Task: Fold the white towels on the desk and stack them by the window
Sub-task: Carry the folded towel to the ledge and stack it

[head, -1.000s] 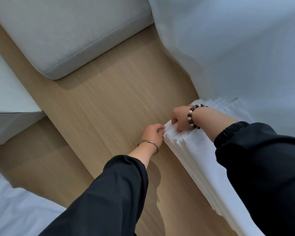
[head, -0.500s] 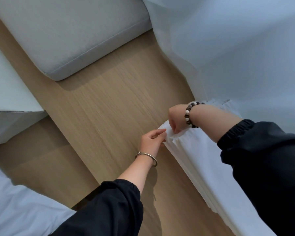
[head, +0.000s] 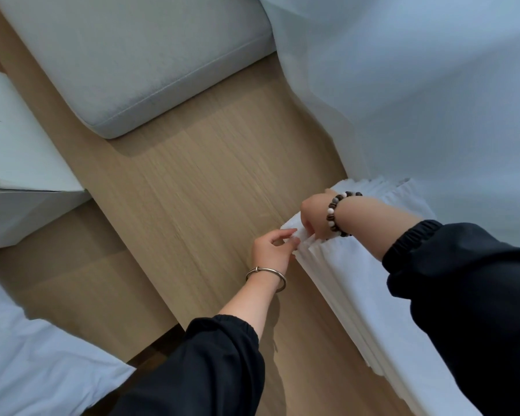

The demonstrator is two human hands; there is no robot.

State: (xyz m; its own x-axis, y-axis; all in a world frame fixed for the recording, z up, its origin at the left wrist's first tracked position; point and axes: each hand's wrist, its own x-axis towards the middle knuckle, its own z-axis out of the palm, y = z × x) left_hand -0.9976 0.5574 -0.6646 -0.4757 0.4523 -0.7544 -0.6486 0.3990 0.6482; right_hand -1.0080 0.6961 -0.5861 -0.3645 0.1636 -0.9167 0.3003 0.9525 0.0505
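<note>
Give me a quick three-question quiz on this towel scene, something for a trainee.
1. True or false: the left hand and right hand meet at one corner of the towel stack.
2. Which wrist wears the beaded bracelet? A left, B right.
3. Fill in: the stack lies on the desk, beside the white ___.
Key: 1 true; 2 B; 3 curtain.

Towel stack — white; desk — pale oak grain; cushion, 11 o'clock, light grey; sleeves black.

Towel stack on wooden desk
</note>
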